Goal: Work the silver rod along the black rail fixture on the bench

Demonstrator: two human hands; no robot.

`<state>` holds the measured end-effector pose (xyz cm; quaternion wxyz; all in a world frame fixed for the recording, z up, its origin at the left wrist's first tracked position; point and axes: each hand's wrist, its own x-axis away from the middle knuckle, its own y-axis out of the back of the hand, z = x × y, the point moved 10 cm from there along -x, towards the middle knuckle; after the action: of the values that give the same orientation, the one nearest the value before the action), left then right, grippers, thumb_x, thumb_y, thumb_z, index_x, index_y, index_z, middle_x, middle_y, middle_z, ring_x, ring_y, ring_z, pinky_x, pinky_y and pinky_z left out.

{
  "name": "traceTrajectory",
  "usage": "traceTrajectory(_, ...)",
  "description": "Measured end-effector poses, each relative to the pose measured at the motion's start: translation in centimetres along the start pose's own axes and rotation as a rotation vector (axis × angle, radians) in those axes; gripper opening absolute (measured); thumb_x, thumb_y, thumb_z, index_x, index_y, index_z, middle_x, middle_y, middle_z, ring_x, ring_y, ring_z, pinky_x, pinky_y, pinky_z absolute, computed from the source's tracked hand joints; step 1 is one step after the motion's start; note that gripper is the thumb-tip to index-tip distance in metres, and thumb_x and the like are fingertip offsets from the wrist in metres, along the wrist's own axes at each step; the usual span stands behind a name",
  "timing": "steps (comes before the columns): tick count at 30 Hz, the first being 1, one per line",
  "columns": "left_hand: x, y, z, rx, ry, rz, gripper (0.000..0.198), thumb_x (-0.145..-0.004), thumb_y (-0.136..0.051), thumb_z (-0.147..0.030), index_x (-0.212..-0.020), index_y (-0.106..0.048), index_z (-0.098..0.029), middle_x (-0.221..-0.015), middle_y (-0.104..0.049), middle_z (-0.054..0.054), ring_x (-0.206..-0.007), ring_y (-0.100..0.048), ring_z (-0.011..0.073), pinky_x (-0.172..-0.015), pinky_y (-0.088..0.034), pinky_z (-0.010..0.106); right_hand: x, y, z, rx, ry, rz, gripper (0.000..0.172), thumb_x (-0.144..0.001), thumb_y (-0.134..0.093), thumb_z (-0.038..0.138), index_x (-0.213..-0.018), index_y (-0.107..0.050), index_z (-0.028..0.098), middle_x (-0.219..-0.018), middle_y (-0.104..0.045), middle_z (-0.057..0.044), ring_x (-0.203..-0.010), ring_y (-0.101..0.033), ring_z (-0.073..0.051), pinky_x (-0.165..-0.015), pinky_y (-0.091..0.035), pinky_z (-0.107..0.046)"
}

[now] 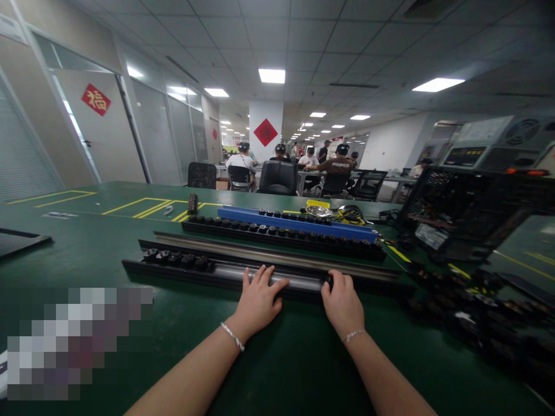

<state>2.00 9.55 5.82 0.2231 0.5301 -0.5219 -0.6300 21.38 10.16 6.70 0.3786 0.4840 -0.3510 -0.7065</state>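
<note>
A long black channel rail (225,280) lies across the green table in front of me, with several small black round parts (182,260) lined up in its left end. My left hand (258,300) rests on the rail's middle, fingers spread over its bare silvery inside. Further right, my right hand (344,300) is closed at the rail, thumb and fingers pinching a small black part (330,279) that is mostly covered by the fingers. Just behind lies a second black rail (269,254) with a bare metal inside.
Farther back are a filled black rail (286,232) and a blue rail (234,215), near a metal bowl (319,212). Dark parts lie heaped (468,312) at the right, below a black machine frame (455,202). A blurred-out object (73,341) lies front left. People sit beyond.
</note>
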Motion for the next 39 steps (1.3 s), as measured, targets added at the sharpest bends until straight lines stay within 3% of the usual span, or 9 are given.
traceTrajectory(6,0.0,-0.1,0.0,0.004,-0.004,0.008,0.044,-0.078,-0.054,-0.033,-0.121,-0.048,-0.041,-0.137,-0.042,0.005,-0.13,-0.029,0.0286,-0.104,-0.011,0.06,-0.1,0.0,-0.7,-0.012,-0.064,0.063,0.031,-0.085,-0.039,0.025,-0.113,-0.05,0.019,-0.109,-0.05,-0.009,-0.079,-0.059,-0.016,-0.06,-0.041,-0.026)
traceTrajectory(22,0.0,0.1,-0.1,0.006,-0.009,0.011,0.045,-0.078,-0.054,-0.033,-0.122,-0.047,-0.041,-0.137,-0.042,0.004,-0.13,-0.03,0.0285,-0.104,-0.011,0.06,-0.9,1.0,-2.8,0.065,-0.115,0.057,0.035,-0.083,-0.036,0.024,-0.114,-0.051,0.017,-0.105,-0.048,-0.011,-0.079,-0.058,-0.019,-0.062,-0.042,-0.029)
traceTrajectory(32,0.0,-0.1,0.1,0.006,0.001,0.024,0.045,-0.078,-0.055,-0.033,-0.121,-0.048,-0.041,-0.137,-0.041,0.004,-0.131,-0.028,0.0281,-0.105,-0.009,0.06,-1.8,1.9,-5.9,0.1,-0.208,0.071,0.037,-0.081,-0.034,0.025,-0.113,-0.049,0.015,-0.106,-0.046,-0.014,-0.084,-0.058,-0.024,-0.065,-0.045,-0.035)
traceTrajectory(39,0.1,0.1,0.0,0.012,-0.01,0.023,0.046,-0.077,-0.055,-0.032,-0.122,-0.047,-0.039,-0.138,-0.04,0.004,-0.131,-0.028,0.0285,-0.106,-0.01,0.059,-2.2,1.0,-11.5,0.091,-0.383,0.176,0.039,-0.077,-0.037,0.034,-0.106,-0.054,0.016,-0.101,-0.047,-0.014,-0.079,-0.06,-0.026,-0.065,-0.047,-0.04)
